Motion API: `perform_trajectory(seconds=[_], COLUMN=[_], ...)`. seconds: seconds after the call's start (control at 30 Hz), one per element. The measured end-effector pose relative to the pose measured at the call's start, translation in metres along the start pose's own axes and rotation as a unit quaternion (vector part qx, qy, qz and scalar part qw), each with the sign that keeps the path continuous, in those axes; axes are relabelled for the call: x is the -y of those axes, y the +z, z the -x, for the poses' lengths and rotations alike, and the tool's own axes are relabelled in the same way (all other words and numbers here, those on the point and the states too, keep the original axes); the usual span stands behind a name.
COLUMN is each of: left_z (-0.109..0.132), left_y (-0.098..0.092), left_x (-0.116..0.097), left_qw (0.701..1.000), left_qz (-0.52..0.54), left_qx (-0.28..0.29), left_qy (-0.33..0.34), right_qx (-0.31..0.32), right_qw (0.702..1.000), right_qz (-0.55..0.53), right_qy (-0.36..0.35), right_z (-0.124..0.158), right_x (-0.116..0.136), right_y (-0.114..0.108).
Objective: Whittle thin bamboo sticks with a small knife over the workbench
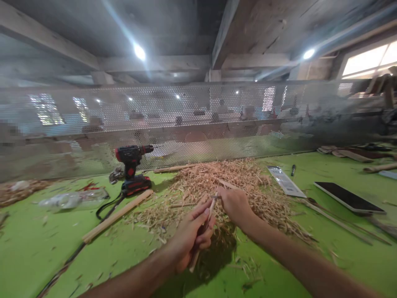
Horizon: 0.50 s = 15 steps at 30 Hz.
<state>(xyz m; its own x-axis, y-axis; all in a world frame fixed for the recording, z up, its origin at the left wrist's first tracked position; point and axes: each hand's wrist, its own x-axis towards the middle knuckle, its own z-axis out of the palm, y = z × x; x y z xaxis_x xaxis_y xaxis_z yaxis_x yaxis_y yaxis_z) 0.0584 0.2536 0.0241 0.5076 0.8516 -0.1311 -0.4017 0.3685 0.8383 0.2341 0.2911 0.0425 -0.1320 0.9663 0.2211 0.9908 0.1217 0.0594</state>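
My left hand (192, 236) is closed around a thin wooden stick (212, 207), whose lower end sticks out below the palm. The stick slants up and to the right. My right hand (234, 203) is closed on what looks like a carving knife with a pale wooden handle (228, 185). Its small grey blade (214, 197) lies across the upper part of the stick, close to my left thumb. My right fingers hide most of the knife. A large heap of wood shavings (226, 171) spreads behind and beneath both hands on the green tabletop (130, 265).
A cordless drill (132, 169) stands at left, beside a wooden rod (118, 217) and a clear plastic package (74, 199). A tablet or phone (349, 196), a white packet (285, 181) and thin sticks (341, 223) lie right. A perforated metal screen (192, 124) borders the table's back.
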Motion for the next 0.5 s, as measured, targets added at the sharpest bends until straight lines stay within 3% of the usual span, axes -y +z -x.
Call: perform_trajectory(seconds=[0.27,0.43,0.5], left_z=[-0.006,0.0,0.002], left_y=[-0.005,-0.004,-0.004], left_x=[0.004,0.006,0.006], left_qw=[0.999,0.996,0.994], left_qz=[-0.031,-0.063,-0.063], left_qx=[0.011,0.065,0.088], left_qy=[0.018,-0.012,-0.025], right_qx=[-0.005,0.018,-0.006], right_qw=[0.999,0.992,0.988], right_qz=[0.039,0.048,0.05], right_qy=[0.003,0.116,0.144], right_z=[-0.007,-0.018,-0.02], right_x=[-0.007,-0.037,-0.05], right_y=[0.002,0.003,0.002])
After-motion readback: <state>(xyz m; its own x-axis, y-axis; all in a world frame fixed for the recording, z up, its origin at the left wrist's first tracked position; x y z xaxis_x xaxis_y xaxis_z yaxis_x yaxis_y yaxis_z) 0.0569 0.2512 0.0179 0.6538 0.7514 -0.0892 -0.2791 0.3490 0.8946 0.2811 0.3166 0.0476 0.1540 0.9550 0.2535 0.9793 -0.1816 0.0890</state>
